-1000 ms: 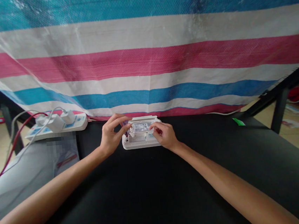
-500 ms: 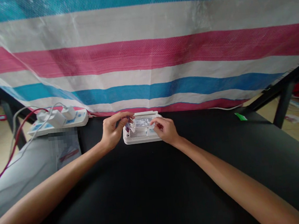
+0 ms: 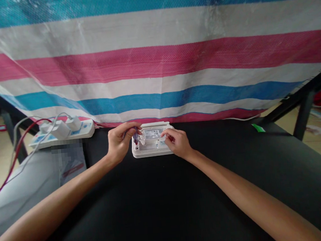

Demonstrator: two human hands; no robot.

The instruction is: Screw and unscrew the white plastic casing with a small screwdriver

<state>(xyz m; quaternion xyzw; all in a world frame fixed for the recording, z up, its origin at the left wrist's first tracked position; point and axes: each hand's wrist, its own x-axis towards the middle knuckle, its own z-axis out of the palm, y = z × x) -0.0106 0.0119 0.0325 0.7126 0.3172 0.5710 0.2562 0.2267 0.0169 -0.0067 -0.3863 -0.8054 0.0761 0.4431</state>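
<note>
A white plastic device (image 3: pixel 149 147) with a perforated, vented face and a printed label (image 3: pixel 153 133) lies flat on the black table (image 3: pixel 167 195). My left hand (image 3: pixel 119 142) is closed around the translucent purple handle of a small screwdriver (image 3: pixel 135 137). Held upright, the screwdriver points down at a round hole near the device's front left corner; whether its tip is inside I cannot tell. My right hand (image 3: pixel 178 143) rests over the device's right end with its fingers curled in. Anything between those fingers is too small to make out.
At the left a white power strip (image 3: pixel 86 131) carries plugged-in adapters and white and red cables, with a clear plastic bag (image 3: pixel 73 163) in front. A green scrap (image 3: pixel 258 127) lies toward the right. Behind the table hangs a striped tarp (image 3: pixel 154 60).
Both hands keep nearly the same place, the screwdriver still upright at the corner hole. The left fingers have shifted slightly on its handle. The whole view has moved a little.
</note>
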